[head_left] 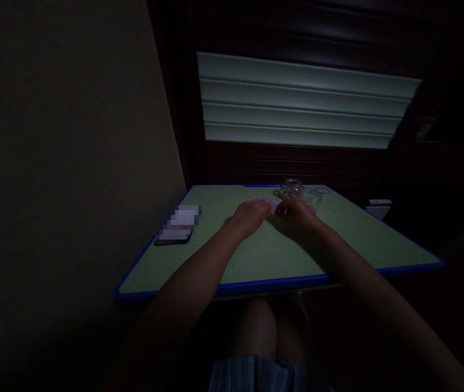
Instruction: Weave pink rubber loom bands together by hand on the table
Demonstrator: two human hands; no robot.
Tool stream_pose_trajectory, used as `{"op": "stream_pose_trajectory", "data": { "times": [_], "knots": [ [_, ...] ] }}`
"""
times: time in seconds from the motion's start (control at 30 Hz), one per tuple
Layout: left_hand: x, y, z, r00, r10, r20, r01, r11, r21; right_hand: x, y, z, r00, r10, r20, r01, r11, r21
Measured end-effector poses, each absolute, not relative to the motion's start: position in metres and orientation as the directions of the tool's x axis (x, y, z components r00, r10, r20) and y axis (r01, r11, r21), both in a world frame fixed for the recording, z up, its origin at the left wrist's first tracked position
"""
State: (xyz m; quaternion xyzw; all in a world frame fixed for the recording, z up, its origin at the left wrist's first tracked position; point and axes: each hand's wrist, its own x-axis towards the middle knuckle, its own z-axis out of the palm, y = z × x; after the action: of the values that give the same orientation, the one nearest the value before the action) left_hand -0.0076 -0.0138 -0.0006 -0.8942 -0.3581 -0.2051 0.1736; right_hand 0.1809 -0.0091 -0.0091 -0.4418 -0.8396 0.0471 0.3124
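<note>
Near the far middle of the table, my left hand [253,213] has its fingers curled on a small pink thing [272,205] whose kind is too dark and small to make out. Close on its right, my right hand [298,214] is closed in a pinch beside the pink thing; what its fingertips hold, if anything, is hidden. Just behind my right hand stands a clear jar [291,190] with small multicoloured rings in it. A second clear container [312,199] is next to it, partly covered by that hand.
The pale green table [272,258] has a blue edge. A flat dark-edged object [178,226], blurred on top, lies at the left. A clear lid-like piece [323,191] lies at the back right. Behind the table is a dark panel with light slats [301,103]; a wall stands left.
</note>
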Motion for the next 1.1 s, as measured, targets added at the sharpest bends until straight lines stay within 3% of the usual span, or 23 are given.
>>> {"op": "stream_pose_trajectory", "data": {
  "times": [0.57, 1.1],
  "knots": [
    [-0.0061, -0.0211, 0.0050, 0.697, 0.550, 0.461, 0.702, -0.654, -0.281, 0.1830, -0.0053, -0.0135, -0.348, 0.796, 0.495, 0.739, 0.557, -0.378],
    [-0.0072, -0.0202, 0.0049, 0.693, 0.546, 0.471, 0.702, -0.661, -0.267, 0.1835, -0.0054, -0.0133, -0.335, 0.792, 0.511, 0.725, 0.563, -0.396]
  ]
}}
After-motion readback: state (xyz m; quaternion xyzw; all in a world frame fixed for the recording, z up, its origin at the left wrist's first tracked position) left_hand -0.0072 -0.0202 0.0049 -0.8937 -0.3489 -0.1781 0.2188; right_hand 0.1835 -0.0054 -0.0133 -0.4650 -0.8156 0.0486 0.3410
